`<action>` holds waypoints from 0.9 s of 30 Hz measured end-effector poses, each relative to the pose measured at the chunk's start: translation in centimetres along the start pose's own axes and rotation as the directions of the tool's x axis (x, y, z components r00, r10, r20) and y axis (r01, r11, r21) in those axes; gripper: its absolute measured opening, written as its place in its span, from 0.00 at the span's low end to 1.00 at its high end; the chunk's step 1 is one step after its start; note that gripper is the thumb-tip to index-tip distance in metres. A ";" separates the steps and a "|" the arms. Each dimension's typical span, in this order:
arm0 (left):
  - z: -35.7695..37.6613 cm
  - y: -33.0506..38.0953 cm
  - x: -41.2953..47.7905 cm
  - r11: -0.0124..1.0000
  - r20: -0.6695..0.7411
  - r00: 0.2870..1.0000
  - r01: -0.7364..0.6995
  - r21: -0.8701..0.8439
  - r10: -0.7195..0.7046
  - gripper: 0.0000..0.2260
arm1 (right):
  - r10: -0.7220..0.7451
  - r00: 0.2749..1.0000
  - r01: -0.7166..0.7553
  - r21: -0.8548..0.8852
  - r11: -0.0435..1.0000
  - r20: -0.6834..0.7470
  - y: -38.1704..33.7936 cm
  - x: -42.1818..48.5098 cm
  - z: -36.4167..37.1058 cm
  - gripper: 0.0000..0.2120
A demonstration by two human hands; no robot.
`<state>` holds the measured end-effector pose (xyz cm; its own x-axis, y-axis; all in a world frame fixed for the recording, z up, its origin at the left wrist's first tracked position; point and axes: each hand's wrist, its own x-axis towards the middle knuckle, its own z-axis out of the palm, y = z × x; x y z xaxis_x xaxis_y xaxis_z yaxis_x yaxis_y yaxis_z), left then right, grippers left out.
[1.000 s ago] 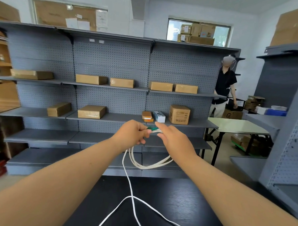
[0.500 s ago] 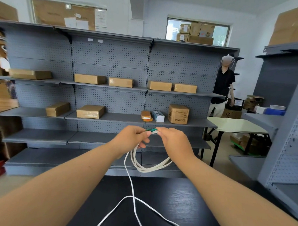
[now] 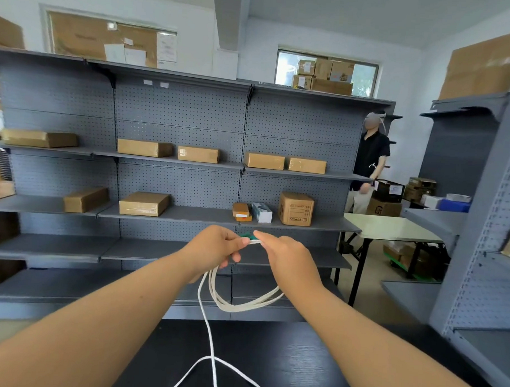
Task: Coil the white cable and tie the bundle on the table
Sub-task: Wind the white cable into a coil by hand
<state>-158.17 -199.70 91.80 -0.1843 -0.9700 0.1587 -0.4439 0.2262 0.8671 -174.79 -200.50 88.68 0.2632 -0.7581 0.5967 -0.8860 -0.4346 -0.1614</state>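
Note:
The white cable (image 3: 244, 305) hangs in several loops between my two raised hands, above the far edge of the black table (image 3: 284, 358). My left hand (image 3: 213, 248) grips the top of the loops, fingers curled round them. My right hand (image 3: 289, 257) pinches the same strands just to the right, close to the left hand. A small green piece (image 3: 247, 236) shows between the fingertips; whether it is a tie I cannot tell. A loose length of cable drops from the left hand to the table and crosses itself near the bottom edge.
Grey pegboard shelving (image 3: 174, 213) with cardboard boxes stands behind the table. More shelving (image 3: 480, 232) rises on the right. A pale table (image 3: 389, 228) sits at the back right, with a person (image 3: 369, 163) in a black shirt standing by it.
The two hands have drawn closer together at the top of the loops. The loops hang much the same, and the loose length on the table has barely shifted.

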 end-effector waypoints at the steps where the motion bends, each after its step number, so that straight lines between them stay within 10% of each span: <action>1: 0.0 0.0 0.1 1.000 0.002 1.000 0.004 0.001 -0.004 0.10 | -0.003 1.000 0.003 0.004 1.000 -0.001 0.1 0.1 -0.1 0.21; 16: 0.1 -1.9 0.1 0.974 0.117 0.993 0.022 -0.226 0.005 0.06 | 0.265 0.956 -0.225 0.263 0.938 -0.125 1.3 0.2 -1.1 0.16; 27: 0.6 -0.3 -0.2 0.941 -0.172 0.950 -0.208 0.265 0.259 0.12 | 0.435 0.892 -0.332 0.475 0.815 -0.124 0.1 -0.9 0.5 0.14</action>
<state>-158.55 -199.52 91.20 -0.1390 -0.8787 0.4567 -0.6121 0.4388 0.6579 -174.94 -200.07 87.75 -0.1979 -0.8051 0.5591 -0.6284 -0.3335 -0.7027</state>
